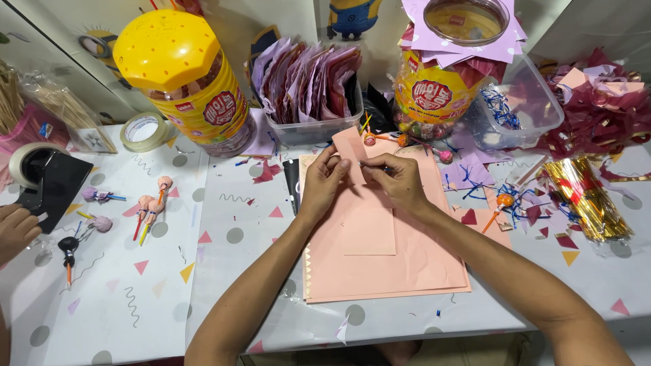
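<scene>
My left hand (323, 181) and my right hand (400, 179) meet over a stack of peach paper sheets (407, 264) at the table's middle. Both pinch a small peach paper piece (350, 150) that stands up between the fingertips. A thin stick seems to lie inside the fold by my right fingers, but I cannot tell for sure. A smaller peach sheet (369, 230) lies flat on top of the stack just below my hands.
A yellow-lidded candy jar (186, 81) stands back left, a second jar (434, 95) back centre-right. Clear tubs hold purple papers (308, 85) and blue ties (515, 108). Gold wrappers (586, 196), wrapped lollipops (149, 207), a tape roll (144, 131), a tape dispenser (47, 179) and another person's hand (13, 230).
</scene>
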